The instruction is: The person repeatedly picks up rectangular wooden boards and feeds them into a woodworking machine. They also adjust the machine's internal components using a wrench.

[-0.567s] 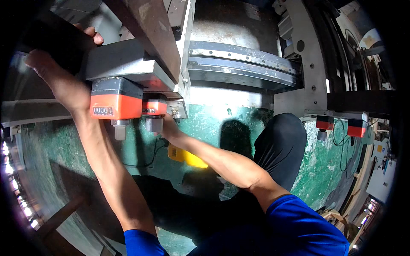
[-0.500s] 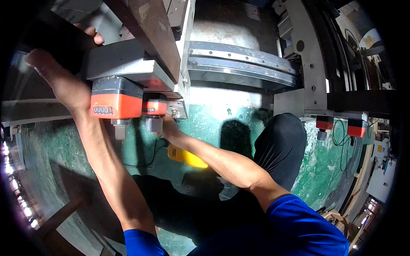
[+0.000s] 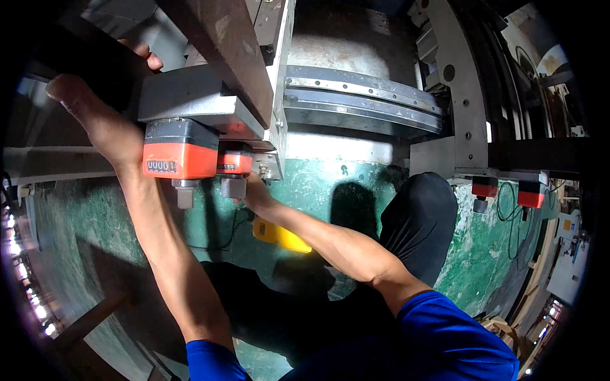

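My left hand [image 3: 105,124] is wrapped round a dark metal beam [image 3: 95,60] at the upper left, its thumb on the near side and fingertips showing over the far edge. Beside that wrist, an orange-and-black position counter [image 3: 180,159] hangs under a grey metal block [image 3: 181,89]. A second, smaller orange counter [image 3: 235,162] sits to its right, with a grey square knob [image 3: 234,187] below. My right hand [image 3: 253,193] reaches up behind this smaller counter, which hides most of its fingers, so what they touch cannot be seen.
A brown steel bar [image 3: 222,51] slants down above the counters. Bolted metal rails [image 3: 362,101] cross to a grey upright frame [image 3: 460,95]. Two more orange counters hang at right, one of them large [image 3: 530,193]. A yellow object [image 3: 283,236] lies on the worn green floor [image 3: 305,190].
The machine parts and my left hand sit slightly farther right and lower in the picture. Both hands keep about the same places on the machine.
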A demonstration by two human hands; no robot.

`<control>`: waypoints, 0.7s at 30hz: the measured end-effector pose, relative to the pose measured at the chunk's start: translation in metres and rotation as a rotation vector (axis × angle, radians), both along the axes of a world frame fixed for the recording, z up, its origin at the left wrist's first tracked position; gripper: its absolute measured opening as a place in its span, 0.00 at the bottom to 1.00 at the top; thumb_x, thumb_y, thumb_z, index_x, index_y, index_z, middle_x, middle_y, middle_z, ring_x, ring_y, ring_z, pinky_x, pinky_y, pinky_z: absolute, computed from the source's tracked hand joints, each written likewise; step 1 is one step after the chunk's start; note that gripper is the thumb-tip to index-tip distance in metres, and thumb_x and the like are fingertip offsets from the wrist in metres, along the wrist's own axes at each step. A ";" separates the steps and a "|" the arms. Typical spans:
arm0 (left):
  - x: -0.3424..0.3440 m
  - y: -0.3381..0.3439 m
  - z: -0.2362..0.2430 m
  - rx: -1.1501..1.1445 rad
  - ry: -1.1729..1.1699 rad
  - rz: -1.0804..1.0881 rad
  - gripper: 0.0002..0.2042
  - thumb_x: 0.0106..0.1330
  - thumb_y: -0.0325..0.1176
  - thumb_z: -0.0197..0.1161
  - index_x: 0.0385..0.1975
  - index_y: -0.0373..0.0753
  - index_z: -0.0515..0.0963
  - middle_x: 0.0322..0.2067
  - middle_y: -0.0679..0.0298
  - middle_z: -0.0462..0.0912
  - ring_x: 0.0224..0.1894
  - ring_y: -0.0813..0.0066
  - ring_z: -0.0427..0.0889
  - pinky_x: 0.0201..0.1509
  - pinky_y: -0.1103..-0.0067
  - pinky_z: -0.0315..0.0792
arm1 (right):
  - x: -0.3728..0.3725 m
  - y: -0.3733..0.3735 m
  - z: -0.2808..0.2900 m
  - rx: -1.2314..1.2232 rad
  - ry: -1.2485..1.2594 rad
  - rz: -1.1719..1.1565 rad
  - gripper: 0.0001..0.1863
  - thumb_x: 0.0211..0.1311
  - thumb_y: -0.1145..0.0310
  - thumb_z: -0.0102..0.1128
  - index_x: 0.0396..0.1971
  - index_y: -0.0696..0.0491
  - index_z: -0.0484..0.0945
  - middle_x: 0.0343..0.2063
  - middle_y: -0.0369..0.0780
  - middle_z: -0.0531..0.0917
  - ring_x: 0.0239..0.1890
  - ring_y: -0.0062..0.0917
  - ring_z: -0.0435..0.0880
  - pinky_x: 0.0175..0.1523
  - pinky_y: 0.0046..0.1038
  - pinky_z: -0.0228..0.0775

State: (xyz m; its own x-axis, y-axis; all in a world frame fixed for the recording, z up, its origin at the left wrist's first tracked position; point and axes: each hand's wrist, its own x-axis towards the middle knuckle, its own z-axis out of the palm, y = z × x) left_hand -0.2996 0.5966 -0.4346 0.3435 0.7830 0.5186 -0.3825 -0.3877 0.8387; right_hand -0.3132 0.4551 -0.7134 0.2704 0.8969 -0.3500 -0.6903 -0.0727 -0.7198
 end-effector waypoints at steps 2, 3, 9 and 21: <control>0.000 -0.001 0.000 0.004 0.000 -0.001 0.43 0.65 0.77 0.42 0.50 0.34 0.75 0.33 0.52 0.85 0.32 0.62 0.85 0.40 0.71 0.82 | 0.000 0.000 0.002 -0.038 -0.032 0.007 0.12 0.75 0.63 0.48 0.37 0.53 0.78 0.26 0.37 0.80 0.22 0.21 0.79 0.25 0.23 0.70; 0.002 -0.002 0.002 0.004 -0.001 -0.002 0.43 0.65 0.77 0.42 0.49 0.34 0.75 0.33 0.52 0.85 0.32 0.62 0.85 0.40 0.71 0.82 | 0.001 0.001 -0.002 -0.044 -0.052 0.027 0.12 0.75 0.63 0.48 0.37 0.52 0.78 0.26 0.37 0.80 0.22 0.21 0.79 0.25 0.23 0.69; 0.002 -0.002 0.002 0.005 -0.003 -0.009 0.43 0.65 0.77 0.42 0.49 0.34 0.75 0.33 0.52 0.85 0.32 0.62 0.85 0.41 0.71 0.82 | -0.004 0.002 -0.015 0.050 0.016 -0.041 0.12 0.76 0.62 0.47 0.38 0.52 0.78 0.26 0.36 0.80 0.23 0.20 0.79 0.26 0.23 0.68; -0.001 -0.001 0.001 -0.004 0.000 0.001 0.44 0.65 0.77 0.40 0.49 0.34 0.75 0.33 0.52 0.85 0.32 0.63 0.85 0.41 0.71 0.82 | -0.008 -0.003 -0.005 -0.050 -0.299 -0.005 0.07 0.73 0.69 0.54 0.34 0.54 0.76 0.25 0.33 0.78 0.24 0.17 0.76 0.27 0.22 0.68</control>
